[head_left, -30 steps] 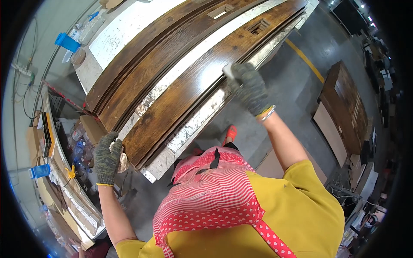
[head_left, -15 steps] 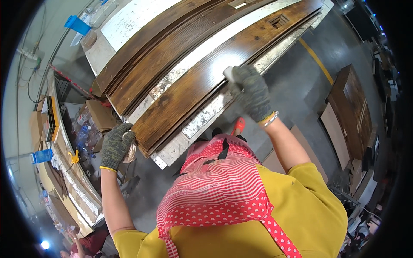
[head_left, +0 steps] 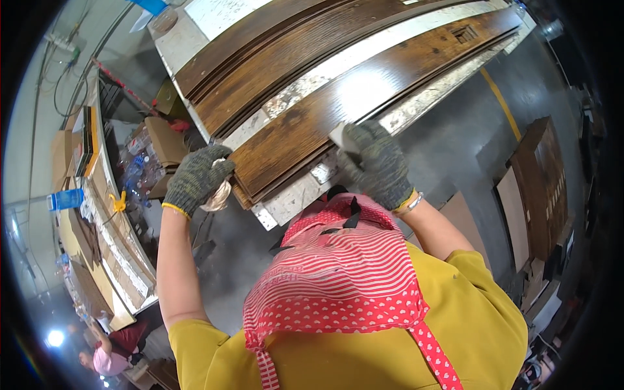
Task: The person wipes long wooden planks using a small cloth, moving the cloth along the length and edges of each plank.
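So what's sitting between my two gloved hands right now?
In the head view, the near end of the dark wooden plank lies between the left hand, which holds a rag, and the right hand, with the paint-flecked bench edge under it.

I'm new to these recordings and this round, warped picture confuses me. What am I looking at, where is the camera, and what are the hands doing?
There is no machine here. A person wears a wide fisheye camera on the head, looking down, so straight edges bend and the person's own yellow shirt and red-and-white apron fill the lower part. Both hands wear grey knitted gloves. The left hand holds a crumpled pale cloth at the near end of a long dark-brown wooden panel. The right hand presses a small pale block against that panel's surface. The panel lies on a paint-stained white workbench, with more brown wooden panels beyond it. Grey floor and stacked boards surround the bench.
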